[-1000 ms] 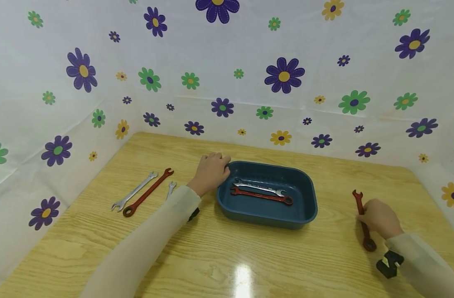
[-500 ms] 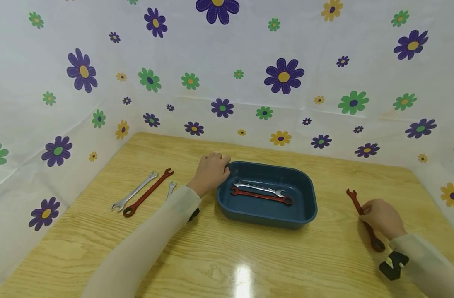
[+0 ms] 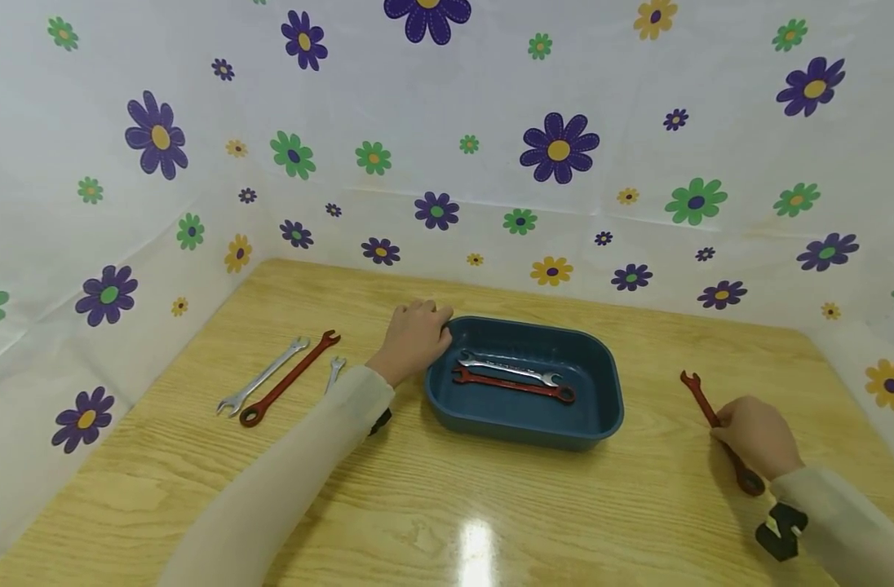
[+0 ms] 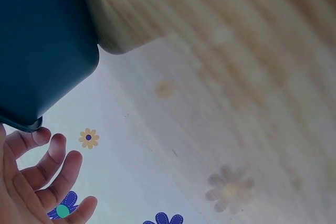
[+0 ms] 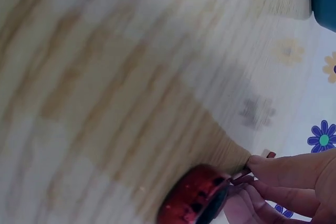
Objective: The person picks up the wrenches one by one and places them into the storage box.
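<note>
My right hand [image 3: 759, 436] pinches a red combination wrench [image 3: 700, 399] by the middle of its shaft, right of the blue tub. The wrench lies slantwise, open end to the far left, ring end toward me. In the right wrist view its red ring end [image 5: 197, 195] is large, with thumb and fingers [image 5: 289, 171] on the shaft. My left hand [image 3: 413, 342] grips the rim at the far left corner of the blue tub [image 3: 520, 436]; the left wrist view shows its fingers [image 4: 58, 174] loosely bent under that rim. Inside the tub lie a silver wrench [image 3: 509, 368] and a red wrench [image 3: 513, 385].
On the wooden table [image 3: 388, 505], left of my left arm, lie a long silver wrench [image 3: 263, 377], a red wrench [image 3: 289, 379] and a small silver wrench [image 3: 335, 371], partly hidden by my sleeve. A flowered cloth [image 3: 476, 179] stands behind and at both sides.
The red wrench in my right hand has turned: its open end has swung left and its ring end right. My left hand stays on the tub's rim.
</note>
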### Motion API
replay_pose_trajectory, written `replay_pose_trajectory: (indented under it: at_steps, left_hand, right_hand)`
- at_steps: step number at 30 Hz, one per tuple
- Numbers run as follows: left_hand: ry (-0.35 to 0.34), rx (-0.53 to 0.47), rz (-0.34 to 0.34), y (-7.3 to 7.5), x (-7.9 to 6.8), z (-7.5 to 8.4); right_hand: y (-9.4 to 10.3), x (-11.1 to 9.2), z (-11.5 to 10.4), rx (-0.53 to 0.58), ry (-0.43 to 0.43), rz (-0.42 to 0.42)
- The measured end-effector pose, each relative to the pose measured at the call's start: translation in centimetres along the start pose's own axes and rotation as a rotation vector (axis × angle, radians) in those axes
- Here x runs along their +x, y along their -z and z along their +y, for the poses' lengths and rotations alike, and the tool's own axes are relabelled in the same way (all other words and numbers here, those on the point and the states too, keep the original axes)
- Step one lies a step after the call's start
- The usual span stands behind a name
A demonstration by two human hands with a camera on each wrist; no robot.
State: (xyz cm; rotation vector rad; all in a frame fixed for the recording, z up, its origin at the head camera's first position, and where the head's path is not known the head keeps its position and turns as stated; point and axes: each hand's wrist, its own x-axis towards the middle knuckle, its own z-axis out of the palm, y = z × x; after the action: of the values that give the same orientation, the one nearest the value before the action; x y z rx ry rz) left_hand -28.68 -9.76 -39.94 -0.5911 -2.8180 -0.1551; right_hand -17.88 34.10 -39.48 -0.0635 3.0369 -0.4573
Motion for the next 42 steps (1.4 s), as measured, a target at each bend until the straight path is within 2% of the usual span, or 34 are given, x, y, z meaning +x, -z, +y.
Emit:
replay_pose_trajectory:
  at_steps: [6,13,21,28,34,42]
  left_hand:
    - [0.004,0.004,-0.003,0.0,0.1,-0.2]
    - [0.012,0.001,-0.012,0.4,0.1,-0.2]
    - [0.009,-0.004,-0.018,0.3,0.2,-0.2]
    - [0.004,-0.009,-0.01,0.4,0.1,0.0]
    - [0.002,-0.013,-0.022,0.6,0.0,0.1]
    - [0.007,-0.019,-0.032,0.4,-0.1,0.1]
  right_hand:
    - [0.3,0.5,0.0,-0.006,0.003,0.006]
    - [0.3,0.6,1.0,0.076,-0.032,-0.022]
    - [0.1,0.3,2.0,0.125,-0.056,0.026]
    - [-0.3,0.0,2.8,0.144,-0.032,0.063]
    - [-0.4,-0.2,3.6,0.145,-0.029,0.062]
    - [0.2,-0.6,4.3,0.201,-0.042,0.06]
